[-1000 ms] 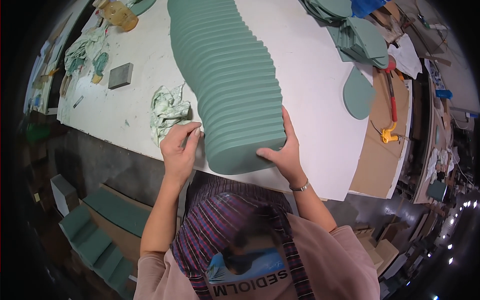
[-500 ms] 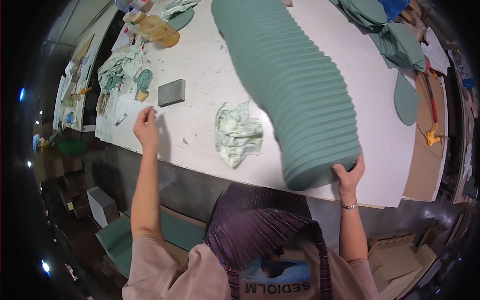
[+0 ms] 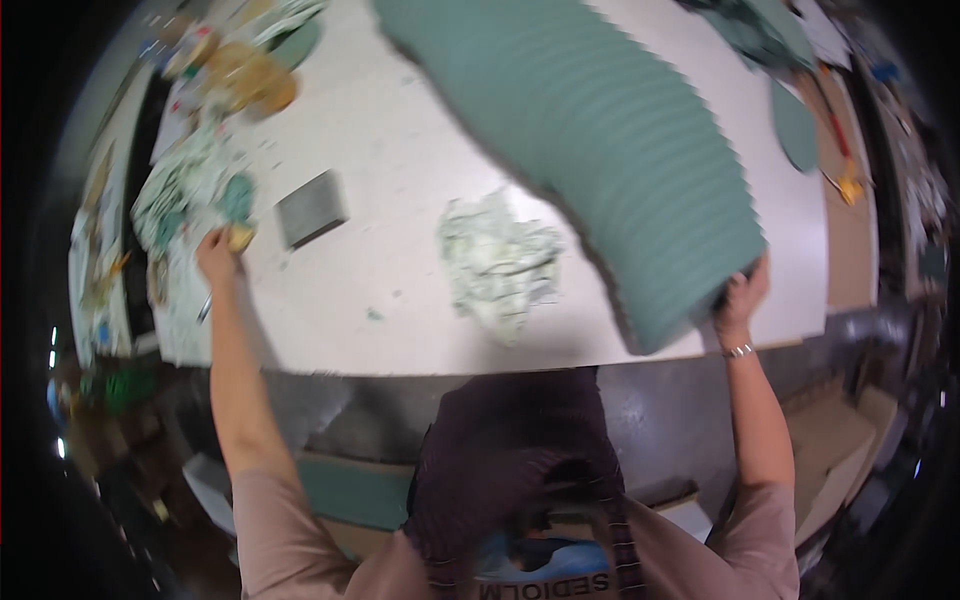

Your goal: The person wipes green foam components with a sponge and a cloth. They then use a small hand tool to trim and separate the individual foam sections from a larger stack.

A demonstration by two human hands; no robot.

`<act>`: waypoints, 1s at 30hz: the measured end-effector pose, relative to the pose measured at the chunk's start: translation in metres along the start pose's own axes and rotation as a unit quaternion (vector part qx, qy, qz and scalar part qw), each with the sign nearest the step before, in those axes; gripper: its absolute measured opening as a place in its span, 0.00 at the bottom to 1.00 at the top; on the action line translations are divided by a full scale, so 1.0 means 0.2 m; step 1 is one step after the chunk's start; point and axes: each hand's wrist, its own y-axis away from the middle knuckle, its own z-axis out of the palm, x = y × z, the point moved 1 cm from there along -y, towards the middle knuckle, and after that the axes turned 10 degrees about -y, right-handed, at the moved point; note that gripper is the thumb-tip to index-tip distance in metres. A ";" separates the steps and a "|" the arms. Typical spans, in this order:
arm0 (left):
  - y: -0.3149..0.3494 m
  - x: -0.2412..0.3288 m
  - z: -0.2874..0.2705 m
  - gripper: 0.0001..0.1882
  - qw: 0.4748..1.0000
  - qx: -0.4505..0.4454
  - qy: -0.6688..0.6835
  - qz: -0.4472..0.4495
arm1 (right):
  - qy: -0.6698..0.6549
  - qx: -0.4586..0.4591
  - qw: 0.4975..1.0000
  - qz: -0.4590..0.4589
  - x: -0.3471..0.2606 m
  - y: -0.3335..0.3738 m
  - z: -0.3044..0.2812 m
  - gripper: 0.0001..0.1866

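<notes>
A long, curved row of thin green sheet pieces [image 3: 600, 150], standing face to face, runs across the white table. At its near end, my right hand [image 3: 743, 295] is closed on the last pieces, thumb toward the end face. My left hand [image 3: 217, 255] is at the table's left side, fingers curled together right beside the yellowish end of a green-stained tool [image 3: 240, 236]. Blur hides what its fingers hold, if anything. A thin metal blade or pen-like strip [image 3: 205, 308] lies just below that hand. Between the hands are a grey block [image 3: 311, 210] and a crumpled pale-green cloth [image 3: 500, 262].
Stained rags [image 3: 185, 190] and a bottle of amber liquid [image 3: 250, 80] sit at the far left. At the right are a loose green rounded piece [image 3: 794, 125] and a red-and-yellow tool [image 3: 845, 150]. The table's front edge [image 3: 420, 374] runs before me.
My left hand has moved left, from near the grey block to the green-stained tool. My right hand stays on the near end of the green row, which has swung slightly in view as my head shifted.
</notes>
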 end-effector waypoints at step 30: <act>1.47 2.03 0.08 0.06 0.889 -0.263 0.151 0.344 | -0.172 0.001 0.984 0.055 -0.47 -0.24 0.13 0.40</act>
